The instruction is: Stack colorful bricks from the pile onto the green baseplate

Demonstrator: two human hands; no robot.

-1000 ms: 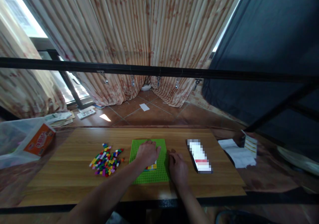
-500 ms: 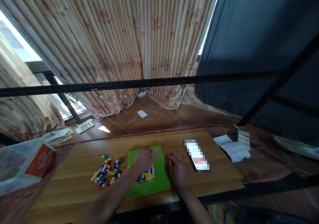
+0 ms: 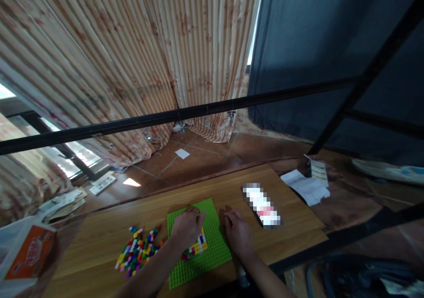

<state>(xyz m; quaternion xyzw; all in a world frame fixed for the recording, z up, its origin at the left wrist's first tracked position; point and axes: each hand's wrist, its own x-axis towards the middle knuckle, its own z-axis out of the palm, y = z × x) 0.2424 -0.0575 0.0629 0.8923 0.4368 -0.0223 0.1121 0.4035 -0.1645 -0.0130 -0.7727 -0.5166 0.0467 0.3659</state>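
Observation:
A green studded baseplate [image 3: 217,240] lies on the wooden table, with a patch of coloured toy bricks [image 3: 198,247] built up in its middle. My left hand [image 3: 188,227] is over the far part of the plate and partly covers the patch. Its fingers bend down and together onto the plate; what they hold, if anything, is hidden beneath them. My right hand [image 3: 239,235] rests on the table just beside the plate's right edge, fingers curled in, nothing visible in them. A loose pile of small coloured bricks [image 3: 137,251] lies left of the plate, partly behind my left forearm.
A phone [image 3: 262,206] with a blurred screen lies right of my right hand on the table [image 3: 291,218]. White paper [image 3: 306,187] lies past the table's right edge. At far left stands a clear plastic box [image 3: 16,231] with an orange label. A dark bar [image 3: 198,110] crosses beyond the table.
The view has tilted and shifted slightly, so the table appears rotated. My left hand stays over the far part of the plate, and my right hand stays beside its right edge.

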